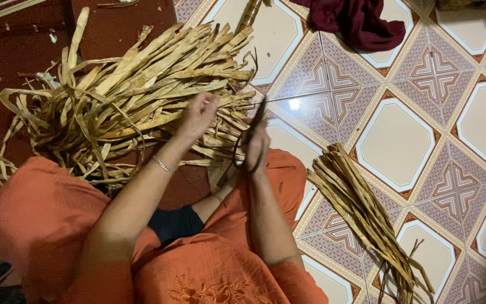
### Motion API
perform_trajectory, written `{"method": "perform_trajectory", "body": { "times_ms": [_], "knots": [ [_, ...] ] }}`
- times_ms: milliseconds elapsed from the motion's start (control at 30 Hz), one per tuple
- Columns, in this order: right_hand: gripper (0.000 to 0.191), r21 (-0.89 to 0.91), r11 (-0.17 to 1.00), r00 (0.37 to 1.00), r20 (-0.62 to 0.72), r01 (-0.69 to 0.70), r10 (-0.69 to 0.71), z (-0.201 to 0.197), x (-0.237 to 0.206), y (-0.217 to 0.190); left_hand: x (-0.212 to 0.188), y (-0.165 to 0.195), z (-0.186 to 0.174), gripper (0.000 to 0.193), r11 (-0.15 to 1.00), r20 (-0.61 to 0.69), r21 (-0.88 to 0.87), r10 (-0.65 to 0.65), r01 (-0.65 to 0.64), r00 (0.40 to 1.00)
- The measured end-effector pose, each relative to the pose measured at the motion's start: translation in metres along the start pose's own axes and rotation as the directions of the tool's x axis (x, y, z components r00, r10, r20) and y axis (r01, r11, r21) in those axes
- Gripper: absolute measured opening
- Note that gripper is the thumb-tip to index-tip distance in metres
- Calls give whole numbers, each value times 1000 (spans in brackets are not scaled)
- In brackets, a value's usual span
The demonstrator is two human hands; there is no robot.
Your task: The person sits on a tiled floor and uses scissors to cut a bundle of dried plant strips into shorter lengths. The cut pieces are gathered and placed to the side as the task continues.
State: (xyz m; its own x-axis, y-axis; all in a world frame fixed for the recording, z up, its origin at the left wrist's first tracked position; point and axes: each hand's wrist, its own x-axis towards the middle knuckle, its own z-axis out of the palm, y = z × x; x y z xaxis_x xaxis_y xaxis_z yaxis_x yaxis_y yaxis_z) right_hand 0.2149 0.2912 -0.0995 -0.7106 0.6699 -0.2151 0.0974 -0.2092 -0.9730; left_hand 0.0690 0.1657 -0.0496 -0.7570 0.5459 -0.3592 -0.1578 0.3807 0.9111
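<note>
Seen from above, a person in orange clothes sits on a patterned tile floor (400, 135) with both arms stretched forward.

The left hand (198, 115) reaches into a big loose pile of dried tan leaf strips (130, 95) lying just ahead of the knees. Its fingers (208, 101) curl down among the strips at the pile's near right edge, touching them; whether they actually pinch one strip cannot be told. A thin bracelet (163, 164) circles that wrist.

The right hand (256, 147) is just right of the left, at the pile's right edge. Its fingers are clenched through the loops of dark scissors (250, 141). The scissors stand nearly upright in the picture, handles near the body, blades pointing away and slightly right, their tip meeting the outermost strips. The motion blur hides whether the blades are apart.

The pile's strips run mostly from lower left to upper right, fanning out at the far end.

A second, neater bundle (361, 217) of strips lies on the floor to the person's right, well apart from both hands, its long axis running from upper left to lower right.

A dark red cloth (358, 22) lies crumpled farther away, near the picture's upper edge.
</note>
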Motion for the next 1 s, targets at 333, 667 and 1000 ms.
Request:
{"method": "perform_trajectory", "body": {
  "times_ms": [333,667,1000],
  "knots": [
    [98,251,959,982,-100,-133,163,-9,19,-9,42,15,23,31,838,-56,526,-136,145,989],
    [87,69,989,991,43,-131,128,1,16,-16,18,-2,7,15,722,-33,531,541,-444,840],
    [62,-187,963,975,148,193,-167,0,14,-1,-18,-24,-10,28,703,-40,473,620,-532,784]
  ]
}}
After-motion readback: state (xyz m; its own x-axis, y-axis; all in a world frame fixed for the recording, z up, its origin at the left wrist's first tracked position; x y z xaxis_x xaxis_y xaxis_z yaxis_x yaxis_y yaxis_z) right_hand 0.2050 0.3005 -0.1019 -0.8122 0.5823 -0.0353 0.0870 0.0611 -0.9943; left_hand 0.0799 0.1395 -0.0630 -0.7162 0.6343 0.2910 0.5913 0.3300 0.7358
